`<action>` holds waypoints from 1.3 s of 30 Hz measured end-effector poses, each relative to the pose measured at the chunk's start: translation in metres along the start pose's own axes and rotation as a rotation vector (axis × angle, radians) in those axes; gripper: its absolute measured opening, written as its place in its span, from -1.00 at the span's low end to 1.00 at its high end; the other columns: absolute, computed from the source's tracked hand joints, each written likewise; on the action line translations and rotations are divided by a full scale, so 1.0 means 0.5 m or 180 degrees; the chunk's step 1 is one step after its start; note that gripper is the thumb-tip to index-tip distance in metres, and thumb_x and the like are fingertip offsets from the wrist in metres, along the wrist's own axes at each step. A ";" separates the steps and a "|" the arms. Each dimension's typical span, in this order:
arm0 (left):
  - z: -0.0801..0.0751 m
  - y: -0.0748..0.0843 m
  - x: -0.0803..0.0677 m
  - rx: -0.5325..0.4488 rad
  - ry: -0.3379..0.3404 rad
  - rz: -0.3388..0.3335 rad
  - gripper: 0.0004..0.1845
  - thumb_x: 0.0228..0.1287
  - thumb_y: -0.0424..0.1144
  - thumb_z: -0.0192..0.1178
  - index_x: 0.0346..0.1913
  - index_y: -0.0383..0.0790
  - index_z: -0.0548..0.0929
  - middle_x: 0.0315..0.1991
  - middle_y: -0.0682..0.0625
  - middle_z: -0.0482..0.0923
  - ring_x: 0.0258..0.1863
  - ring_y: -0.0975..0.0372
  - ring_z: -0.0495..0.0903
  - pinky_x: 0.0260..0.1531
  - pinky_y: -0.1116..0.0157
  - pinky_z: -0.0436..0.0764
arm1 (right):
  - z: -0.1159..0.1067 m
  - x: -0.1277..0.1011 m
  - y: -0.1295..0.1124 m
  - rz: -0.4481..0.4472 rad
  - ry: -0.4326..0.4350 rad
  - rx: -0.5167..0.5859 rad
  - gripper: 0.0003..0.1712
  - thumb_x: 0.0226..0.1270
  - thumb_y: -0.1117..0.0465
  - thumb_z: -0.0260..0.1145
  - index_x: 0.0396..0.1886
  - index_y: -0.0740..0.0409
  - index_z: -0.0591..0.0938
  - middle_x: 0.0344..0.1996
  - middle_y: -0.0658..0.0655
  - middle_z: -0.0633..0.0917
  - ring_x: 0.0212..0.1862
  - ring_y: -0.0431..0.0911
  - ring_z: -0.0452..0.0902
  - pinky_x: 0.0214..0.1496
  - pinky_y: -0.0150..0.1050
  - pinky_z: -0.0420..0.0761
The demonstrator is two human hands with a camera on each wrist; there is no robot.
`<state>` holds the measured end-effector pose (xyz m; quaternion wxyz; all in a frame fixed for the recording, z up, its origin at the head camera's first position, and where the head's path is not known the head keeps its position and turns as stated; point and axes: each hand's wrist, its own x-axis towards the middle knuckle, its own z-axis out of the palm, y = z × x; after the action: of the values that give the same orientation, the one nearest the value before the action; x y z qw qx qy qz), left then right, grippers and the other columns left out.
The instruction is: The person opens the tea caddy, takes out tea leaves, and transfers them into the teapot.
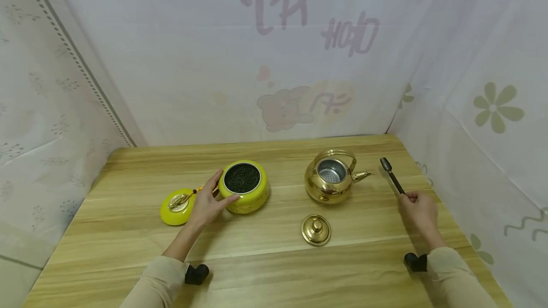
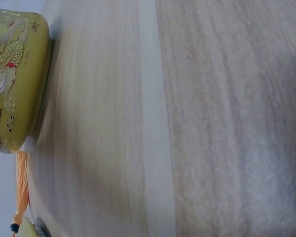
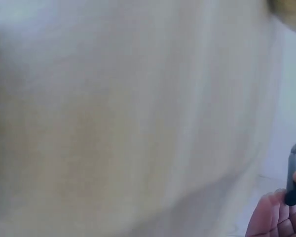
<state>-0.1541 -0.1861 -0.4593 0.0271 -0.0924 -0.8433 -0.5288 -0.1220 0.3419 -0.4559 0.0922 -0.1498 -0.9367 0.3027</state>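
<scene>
A yellow tea jar (image 1: 257,198) stands uncovered, dark loose tea leaves (image 1: 242,178) inside. My left hand (image 1: 209,206) grips its left side, thumb at the near rim and fingers round the far side. A dragon pattern decorates the jar (image 2: 15,79) in the left wrist view. Out at the right, my right hand (image 1: 421,210) pinches a dark tea scoop (image 1: 393,177) by its handle end, the head pointing away. Thumb and fingers also show on the scoop (image 3: 293,170) in the right wrist view. Between the hands sits a gold teapot (image 1: 316,189), its perforated strainer (image 1: 330,175) exposed.
The yellow jar lid (image 1: 167,215), with a gold knot on top, lies left of the jar beside my left wrist. An orange tassel (image 2: 22,182) hangs near it. The gold teapot lid (image 1: 316,230) lies in front of the pot. Printed cloth (image 1: 205,84) encloses the wooden table (image 1: 265,274).
</scene>
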 end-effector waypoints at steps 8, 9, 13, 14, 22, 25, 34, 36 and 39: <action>0.001 -0.004 0.001 -0.0072 -0.0001 -0.0020 -0.04 0.07 -0.18 0.39 0.43 -0.40 0.06 0.45 -0.25 0.01 0.40 -0.09 0.11 0.33 0.00 0.24 | -0.033 0.007 -0.080 -0.0234 0.0620 0.0689 -0.69 0.37 0.22 0.14 -0.14 0.46 0.53 -0.42 0.27 0.63 -0.62 -0.52 0.39 -0.61 -0.58 0.50; 0.001 -0.005 0.002 -0.0080 0.0001 -0.0017 -0.04 0.07 -0.18 0.39 0.43 -0.40 0.06 0.45 -0.26 0.01 0.40 -0.09 0.10 0.33 0.00 0.24 | -0.036 0.005 -0.097 -0.0273 0.0663 0.0827 -0.70 0.36 0.22 0.15 -0.13 0.44 0.52 -0.43 0.20 0.62 -0.61 -0.53 0.41 -0.59 -0.59 0.51; -0.003 -0.009 -0.003 -0.0056 0.0038 -0.0003 -0.05 0.08 -0.18 0.39 0.43 -0.39 0.07 0.45 -0.25 0.02 0.40 -0.08 0.11 0.33 0.01 0.25 | -0.039 -0.008 -0.179 -0.0598 0.0713 0.1255 -0.75 0.34 0.28 0.18 -0.12 0.42 0.52 -0.47 -0.10 0.55 -0.54 -0.45 0.49 -0.51 -0.58 0.57; -0.004 -0.009 -0.004 -0.0055 0.0042 0.0002 -0.05 0.08 -0.18 0.39 0.43 -0.38 0.07 0.45 -0.25 0.02 0.40 -0.08 0.10 0.33 0.02 0.25 | -0.037 -0.014 -0.200 -0.0701 0.0713 0.1347 -0.76 0.34 0.30 0.19 -0.12 0.42 0.52 -0.48 -0.12 0.55 -0.52 -0.44 0.49 -0.50 -0.58 0.57; -0.001 -0.005 -0.004 -0.0108 0.0020 0.0082 -0.05 0.07 -0.18 0.39 0.43 -0.36 0.08 0.45 -0.24 0.02 0.41 -0.07 0.09 0.32 0.00 0.25 | 0.010 -0.072 -0.350 -0.1381 0.0208 0.2033 -0.86 0.28 0.49 0.17 -0.18 0.48 0.51 -0.52 -0.05 0.59 -0.51 -0.35 0.52 -0.53 -0.49 0.60; -0.001 -0.005 -0.002 -0.0109 0.0040 0.0080 -0.05 0.06 -0.19 0.40 0.43 -0.37 0.08 0.45 -0.24 0.04 0.41 -0.07 0.10 0.33 0.00 0.25 | 0.047 -0.092 -0.391 -0.1696 -0.0041 0.2065 -0.89 0.27 0.47 0.20 -0.22 0.44 0.54 -0.53 0.14 0.61 -0.55 -0.28 0.50 -0.61 -0.45 0.56; 0.004 -0.009 -0.002 -0.0169 0.0046 0.0064 -0.06 0.07 -0.23 0.40 0.42 -0.42 0.08 0.44 -0.29 0.04 0.40 -0.11 0.09 0.33 -0.02 0.22 | 0.157 -0.103 -0.456 -0.1591 -0.0751 0.1997 -0.87 0.27 0.33 0.28 -0.27 0.35 0.61 -0.51 0.29 0.66 -0.53 -0.01 0.62 -0.50 -0.33 0.67; 0.004 -0.004 -0.002 -0.0182 0.0046 0.0047 -0.07 0.07 -0.24 0.39 0.42 -0.42 0.08 0.43 -0.29 0.04 0.40 -0.11 0.09 0.33 -0.01 0.22 | 0.172 -0.099 -0.465 -0.1607 -0.0782 0.1962 -0.89 0.25 0.34 0.29 -0.29 0.34 0.62 -0.52 0.25 0.67 -0.54 -0.03 0.63 -0.49 -0.35 0.67; 0.000 0.019 -0.007 -0.0229 0.0023 0.0026 -0.08 0.08 -0.31 0.38 0.41 -0.48 0.06 0.43 -0.34 0.02 0.40 -0.14 0.08 0.33 -0.03 0.21 | 0.189 -0.091 -0.476 -0.1682 -0.0759 0.1874 -0.91 0.24 0.35 0.30 -0.31 0.33 0.64 -0.55 0.23 0.67 -0.56 -0.08 0.62 -0.52 -0.38 0.65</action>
<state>-0.1487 -0.1825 -0.4515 0.0290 -0.0949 -0.8232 -0.5590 -0.1578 0.0919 -0.3939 0.0965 0.1648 -0.8205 0.5389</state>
